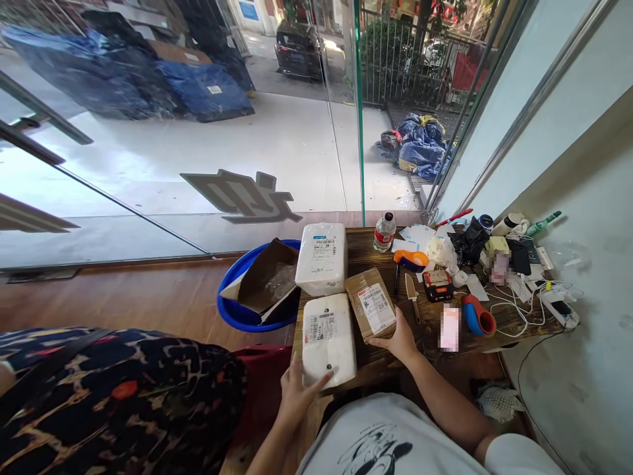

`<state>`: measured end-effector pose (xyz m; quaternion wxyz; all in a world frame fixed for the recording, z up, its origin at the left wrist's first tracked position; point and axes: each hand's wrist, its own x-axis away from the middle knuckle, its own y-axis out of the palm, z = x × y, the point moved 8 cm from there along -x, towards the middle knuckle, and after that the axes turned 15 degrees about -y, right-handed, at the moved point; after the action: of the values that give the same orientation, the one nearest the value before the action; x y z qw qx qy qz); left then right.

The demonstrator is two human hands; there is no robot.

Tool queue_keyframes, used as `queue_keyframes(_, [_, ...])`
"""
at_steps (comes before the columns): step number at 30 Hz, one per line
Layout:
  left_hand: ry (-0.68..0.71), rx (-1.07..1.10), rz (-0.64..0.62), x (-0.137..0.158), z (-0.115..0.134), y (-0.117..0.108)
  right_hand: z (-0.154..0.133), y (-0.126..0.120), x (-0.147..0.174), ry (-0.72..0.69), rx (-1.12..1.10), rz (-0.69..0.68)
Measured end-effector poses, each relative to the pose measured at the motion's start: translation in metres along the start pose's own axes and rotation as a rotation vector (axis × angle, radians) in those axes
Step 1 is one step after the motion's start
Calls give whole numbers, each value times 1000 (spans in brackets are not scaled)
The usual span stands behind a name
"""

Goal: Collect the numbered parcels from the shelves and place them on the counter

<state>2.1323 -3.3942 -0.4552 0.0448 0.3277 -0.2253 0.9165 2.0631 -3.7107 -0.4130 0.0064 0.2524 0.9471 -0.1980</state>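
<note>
My left hand (pixel 298 394) grips the near left corner of a white wrapped package (pixel 330 343), thumb on top and fingers along its side. This package bears a printed label and lies at the table's near edge. My right hand (pixel 399 340) is closed on the near right corner of a small brown cardboard box (pixel 366 290) with a white shipping label. The box lies slightly turned, just right of the white packages. Behind the near package is a second, taller white package (pixel 321 260), also labelled.
The wooden table (pixel 376 369) holds a water bottle (pixel 384 232), a knife (pixel 411 293), an orange-and-blue tape dispenser (pixel 411 258), cables and a power strip (pixel 558 305). A blue tub (pixel 228 313) with cardboard stands left. A person in patterned clothing (pixel 123 396) is nearby. Glass doors (pixel 247 145) lie ahead.
</note>
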Motion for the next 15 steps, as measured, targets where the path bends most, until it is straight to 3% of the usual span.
queue_keyframes(3, [160,-294,-77,8,26,15,1,4,0,23,-65,-6])
queue_keyframes(5, [141,-389,-123,11,29,24,1,6,-1,29,-85,-18])
queue_keyframes(15, [120,-413,-123,13,23,26,3,7,-1,33,-125,12])
